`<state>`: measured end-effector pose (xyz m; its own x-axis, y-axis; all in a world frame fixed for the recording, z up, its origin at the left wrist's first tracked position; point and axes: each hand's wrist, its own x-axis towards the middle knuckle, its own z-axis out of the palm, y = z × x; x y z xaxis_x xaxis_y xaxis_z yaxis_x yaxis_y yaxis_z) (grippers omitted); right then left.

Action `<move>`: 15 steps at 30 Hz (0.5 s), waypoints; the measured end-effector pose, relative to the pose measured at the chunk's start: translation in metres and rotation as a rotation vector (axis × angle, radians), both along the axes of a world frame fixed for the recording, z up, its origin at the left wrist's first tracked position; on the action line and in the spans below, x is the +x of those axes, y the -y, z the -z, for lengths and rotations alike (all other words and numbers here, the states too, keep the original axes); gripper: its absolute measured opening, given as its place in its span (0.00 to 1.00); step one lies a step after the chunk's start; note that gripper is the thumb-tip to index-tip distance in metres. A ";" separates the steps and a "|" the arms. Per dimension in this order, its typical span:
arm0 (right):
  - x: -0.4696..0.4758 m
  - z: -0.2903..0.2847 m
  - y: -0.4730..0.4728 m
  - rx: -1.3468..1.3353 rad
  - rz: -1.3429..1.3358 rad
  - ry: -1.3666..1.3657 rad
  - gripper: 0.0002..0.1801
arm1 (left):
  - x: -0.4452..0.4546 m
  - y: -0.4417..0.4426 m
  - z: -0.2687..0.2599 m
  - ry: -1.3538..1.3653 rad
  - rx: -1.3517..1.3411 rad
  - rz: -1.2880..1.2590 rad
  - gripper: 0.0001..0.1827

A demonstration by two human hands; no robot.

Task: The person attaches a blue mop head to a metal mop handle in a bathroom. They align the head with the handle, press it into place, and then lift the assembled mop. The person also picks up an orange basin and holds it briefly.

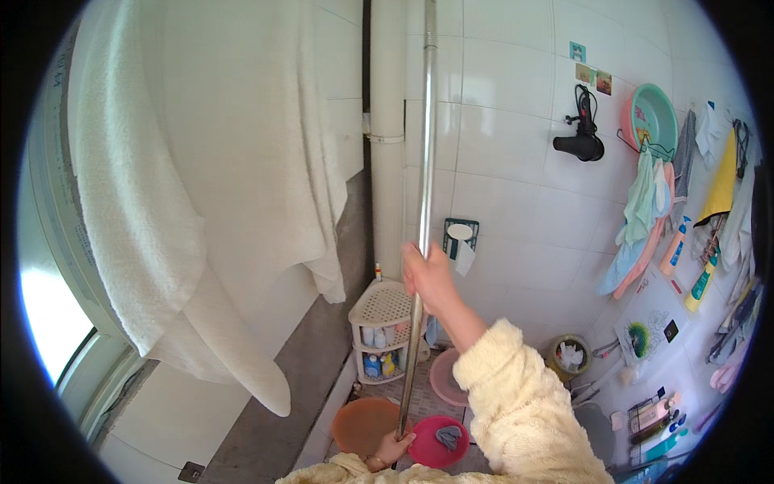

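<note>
A long metal pole [428, 139] rises steeply in front of me, and its top runs out of view. Partway up, my right hand [430, 275] is wrapped around it. My left hand [392, 449] grips the same pole lower down, close to my body. Both sleeves are fluffy and cream-coloured. To the left hangs a large white towel [248, 151], its lower corner drooping; what holds it up is outside the picture. Below my hands, an orange basin [357, 423] and a bright pink basin [429, 454] with a grey cloth [448, 437] stand on the tiled floor.
A plastic corner shelf [381, 305] with bottles stands by a vertical pipe [387, 199]. On the tiled wall hang a hair dryer [583, 136], a green basin [659, 118] and several cloths [641, 199]. A waste bin [568, 357] and a pale pink basin [446, 378] are below. A window [51, 320] is left.
</note>
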<state>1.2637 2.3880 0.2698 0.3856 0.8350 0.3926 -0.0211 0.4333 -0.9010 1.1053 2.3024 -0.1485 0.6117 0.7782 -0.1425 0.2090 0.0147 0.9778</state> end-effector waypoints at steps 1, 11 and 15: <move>-0.008 -0.011 -0.014 0.012 -0.007 0.018 0.16 | -0.007 -0.006 0.003 0.009 -0.036 -0.041 0.18; -0.025 -0.047 -0.122 0.078 0.146 0.202 0.19 | -0.018 -0.018 -0.089 0.304 0.060 -0.274 0.13; -0.015 -0.028 -0.135 0.254 0.283 0.471 0.32 | -0.030 -0.061 -0.087 -0.329 0.578 -0.391 0.21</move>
<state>1.2491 2.5226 0.2979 0.3153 0.5834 0.7485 0.5020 0.5668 -0.6532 1.0752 2.3632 -0.0618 0.2732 0.9350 0.2261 0.5749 -0.3471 0.7409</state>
